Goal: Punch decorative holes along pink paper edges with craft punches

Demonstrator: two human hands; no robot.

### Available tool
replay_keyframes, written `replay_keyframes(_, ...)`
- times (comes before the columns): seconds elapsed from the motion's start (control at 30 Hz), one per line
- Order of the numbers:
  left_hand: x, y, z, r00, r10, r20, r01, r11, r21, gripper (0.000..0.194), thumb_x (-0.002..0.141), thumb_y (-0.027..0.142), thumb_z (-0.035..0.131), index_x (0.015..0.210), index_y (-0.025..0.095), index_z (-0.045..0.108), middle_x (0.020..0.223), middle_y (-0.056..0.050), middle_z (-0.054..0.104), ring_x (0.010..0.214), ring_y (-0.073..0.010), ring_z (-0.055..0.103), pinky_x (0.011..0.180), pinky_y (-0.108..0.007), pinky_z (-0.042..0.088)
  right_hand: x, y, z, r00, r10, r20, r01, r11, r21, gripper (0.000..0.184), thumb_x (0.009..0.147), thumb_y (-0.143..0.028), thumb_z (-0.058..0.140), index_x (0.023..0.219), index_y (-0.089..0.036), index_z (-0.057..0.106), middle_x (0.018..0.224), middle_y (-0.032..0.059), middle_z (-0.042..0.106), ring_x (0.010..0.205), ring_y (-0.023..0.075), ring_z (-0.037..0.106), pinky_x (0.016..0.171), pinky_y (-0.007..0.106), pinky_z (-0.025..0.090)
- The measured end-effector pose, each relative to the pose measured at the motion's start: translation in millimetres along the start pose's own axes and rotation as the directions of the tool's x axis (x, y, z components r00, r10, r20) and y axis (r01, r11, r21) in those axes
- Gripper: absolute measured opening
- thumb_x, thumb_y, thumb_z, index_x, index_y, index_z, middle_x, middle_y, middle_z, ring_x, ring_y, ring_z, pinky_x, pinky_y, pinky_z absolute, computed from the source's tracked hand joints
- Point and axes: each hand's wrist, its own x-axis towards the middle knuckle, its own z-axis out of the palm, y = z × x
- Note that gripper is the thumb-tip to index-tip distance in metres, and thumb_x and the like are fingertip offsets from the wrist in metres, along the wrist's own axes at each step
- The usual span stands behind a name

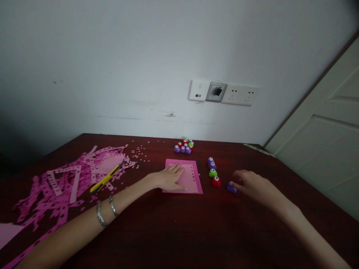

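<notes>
My left hand [171, 178] lies flat with fingers spread on a light pink sheet [187, 175], which has a row of small punched shapes along its right edge. Beneath that sheet is a darker pink sheet [198, 184]. To the right, my right hand [248, 183] has its thumb at a purple craft punch [231, 187] on the table; its thumb and fingers are apart. Between the hands stands a line of punches with eye-like tops: a red punch [216, 182], a green punch [213, 173] and two purple punches [212, 165].
Several more punches [184, 146] are clustered at the table's back. On the left lies a heap of pink punched paper strips [67, 179] with a yellow utility knife [105, 179] on it. Paper bits [137, 153] are scattered nearby. Behind the dark red table [157, 231] is a wall with sockets [240, 94].
</notes>
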Motion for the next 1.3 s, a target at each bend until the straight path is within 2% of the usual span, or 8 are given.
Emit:
replay_keyframes(0.23, 3, -8, 1.2, 0.998, -0.017, -0.056, 0.017, 1.0, -0.001, 0.096, 0.074, 0.071, 0.036, 0.14, 0.007, 0.012, 0.145, -0.018, 0.003, 0.134, -0.0335, 0.003, 0.106, -0.049, 0.011, 23, -55, -18, 0.995, -0.08, -0.051, 0.077, 0.995, -0.062, 0.03, 0.087, -0.035, 0.041, 0.074, -0.018, 0.061, 0.074, 0.0104, 0.064, 0.064, 0.021, 0.061, 0.054, 0.027, 0.033)
replay_keyframes(0.37, 5, -15, 0.7, 0.997, -0.007, -0.076, 0.008, 1.0, 0.017, 0.094, 0.075, 0.07, 0.032, 0.141, 0.007, 0.009, 0.146, -0.019, 0.0, 0.134, -0.0314, 0.002, 0.106, -0.046, 0.011, 51, -85, 6, 0.981, -0.112, -0.156, 0.143, 0.969, 0.203, 0.021, 0.085, -0.024, 0.044, 0.076, -0.015, 0.06, 0.074, 0.01, 0.064, 0.069, 0.0191, 0.059, 0.059, 0.025, 0.035)
replay_keyframes(0.5, 7, -23, -3.4, 0.987, -0.009, -0.162, 0.017, 0.999, 0.047, 0.091, 0.077, 0.07, 0.03, 0.14, 0.007, 0.011, 0.146, -0.017, -0.002, 0.135, -0.0294, -0.002, 0.107, -0.043, 0.01, 76, -105, 44, 0.972, -0.139, -0.187, 0.19, 0.939, 0.285, 0.023, 0.087, -0.021, 0.038, 0.076, -0.015, 0.057, 0.079, 0.0077, 0.064, 0.073, 0.0159, 0.058, 0.063, 0.023, 0.037)
replay_keyframes(0.67, 11, -41, -10.8, 0.937, -0.049, -0.346, 0.07, 0.996, 0.048, 0.077, 0.082, 0.059, 0.034, 0.136, 0.006, 0.024, 0.147, -0.018, 0.008, 0.135, -0.0275, 0.003, 0.107, -0.039, 0.012, 95, -103, 73, 0.958, -0.067, -0.279, 0.166, 0.923, 0.347, 0.023, 0.088, -0.022, 0.033, 0.078, -0.015, 0.052, 0.085, 0.0097, 0.059, 0.081, 0.0182, 0.055, 0.072, 0.026, 0.038)
replay_keyframes(0.83, 22, -60, -15.3, 0.851, -0.126, -0.51, 0.119, 0.992, -0.046, 0.059, 0.081, 0.044, 0.043, 0.125, 0.004, 0.041, 0.139, -0.021, 0.03, 0.13, -0.0262, 0.024, 0.103, -0.035, 0.024, 99, -93, 82, 0.937, -0.067, -0.343, 0.211, 0.891, 0.403, 0.022, 0.088, -0.023, 0.032, 0.073, -0.018, 0.047, 0.081, 0.0085, 0.057, 0.078, 0.0191, 0.054, 0.072, 0.028, 0.038)
replay_keyframes(0.97, 40, -74, -19.1, 0.786, -0.197, -0.586, 0.138, 0.98, -0.145, 0.052, 0.079, 0.041, 0.047, 0.117, 0.006, 0.049, 0.122, -0.017, 0.05, 0.113, -0.024, 0.045, 0.095, -0.033, 0.034, 99, -89, 85, 0.92, -0.094, -0.38, 0.273, 0.849, 0.453, 0.02, 0.086, -0.023, 0.034, 0.07, -0.019, 0.045, 0.076, 0.0059, 0.056, 0.074, 0.0186, 0.053, 0.071, 0.028, 0.038)
replay_keyframes(1.13, 68, -90, -25.6, 0.718, -0.263, -0.645, 0.231, 0.964, -0.136, 0.045, 0.073, 0.044, 0.057, 0.106, 0.014, 0.059, 0.109, -0.011, 0.059, 0.102, -0.0253, 0.051, 0.089, -0.035, 0.038, 102, -84, 90, 0.909, -0.102, -0.405, 0.318, 0.796, 0.515, 0.021, 0.084, -0.025, 0.035, 0.067, -0.019, 0.046, 0.07, 0.0038, 0.056, 0.068, 0.0182, 0.052, 0.065, 0.028, 0.038)
replay_keyframes(1.3, 83, -103, -32.2, 0.752, -0.266, -0.603, 0.269, 0.959, -0.087, 0.06, 0.063, 0.056, 0.063, 0.111, 0.02, 0.058, 0.114, -0.011, 0.054, 0.106, -0.032, 0.045, 0.091, -0.043, 0.033, 103, -81, 92, 0.908, -0.105, -0.406, 0.337, 0.758, 0.558, 0.023, 0.084, -0.028, 0.036, 0.066, -0.019, 0.048, 0.067, 0.003, 0.056, 0.064, 0.018, 0.052, 0.06, 0.027, 0.038)
